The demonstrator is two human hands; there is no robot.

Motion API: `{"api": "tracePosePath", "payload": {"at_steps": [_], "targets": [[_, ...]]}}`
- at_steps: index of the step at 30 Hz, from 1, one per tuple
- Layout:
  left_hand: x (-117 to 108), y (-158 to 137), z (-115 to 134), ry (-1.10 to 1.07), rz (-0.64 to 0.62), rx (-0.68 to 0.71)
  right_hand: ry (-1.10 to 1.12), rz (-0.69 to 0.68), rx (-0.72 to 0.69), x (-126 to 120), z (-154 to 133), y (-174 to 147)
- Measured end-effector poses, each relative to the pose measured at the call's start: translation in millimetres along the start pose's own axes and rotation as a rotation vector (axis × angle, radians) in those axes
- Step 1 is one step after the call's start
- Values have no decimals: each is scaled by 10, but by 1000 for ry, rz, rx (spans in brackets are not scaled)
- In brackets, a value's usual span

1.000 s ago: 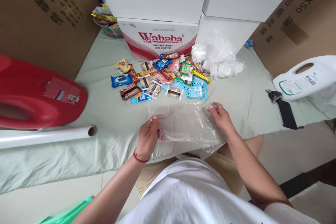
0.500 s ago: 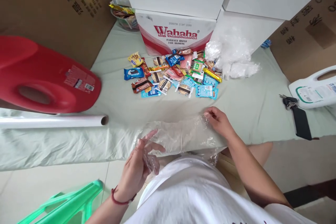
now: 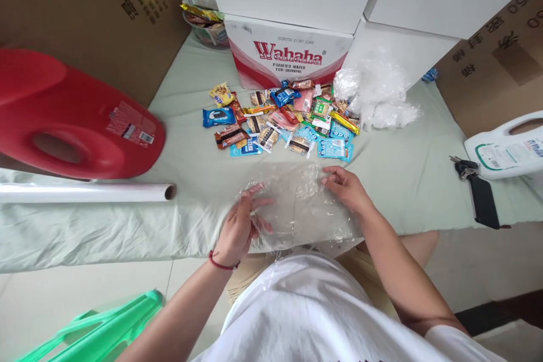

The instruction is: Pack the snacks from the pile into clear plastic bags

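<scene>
Clear plastic sheet spread flat near tabletop edge; L hand fingers splayed, pressing it down, R hand pinching far edge, holding it taut; snack pile just beyond

Red jug: cut off by the left edge; its label print is too small to read. White jug: cropped at the right edge. Film roll: runs out of view leftward. Green frame: cut by the bottom edge, and what it is cannot be told. Snack packets: overlapping, most wrappers illegible. Clear film: outline barely distinguishable; its near edge probably hangs behind the white shirt. Left hand: fingertips veiled by film.
</scene>
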State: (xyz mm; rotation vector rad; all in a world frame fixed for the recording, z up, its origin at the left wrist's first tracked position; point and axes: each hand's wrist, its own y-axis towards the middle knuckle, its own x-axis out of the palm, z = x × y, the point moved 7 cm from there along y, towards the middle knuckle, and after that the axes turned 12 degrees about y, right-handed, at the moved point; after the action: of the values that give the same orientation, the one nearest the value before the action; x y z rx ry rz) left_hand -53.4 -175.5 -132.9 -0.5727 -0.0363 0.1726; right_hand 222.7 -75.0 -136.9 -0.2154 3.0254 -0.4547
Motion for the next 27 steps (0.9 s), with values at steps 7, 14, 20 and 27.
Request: {"api": "tracePosePath", "payload": {"at_steps": [7,14,20,27], "targets": [[-302,368,152,263,248,150,-86,358,-255,-116,-58,312],[-371,576,334,643,355,209,-420,465,-433,-139,-109,278],[-367,804,305,733,230,194,-530,506,-505,-317,-209,319],[-128,-32,917,783,621,721,-629,464,-556,-195,-197,237]]}}
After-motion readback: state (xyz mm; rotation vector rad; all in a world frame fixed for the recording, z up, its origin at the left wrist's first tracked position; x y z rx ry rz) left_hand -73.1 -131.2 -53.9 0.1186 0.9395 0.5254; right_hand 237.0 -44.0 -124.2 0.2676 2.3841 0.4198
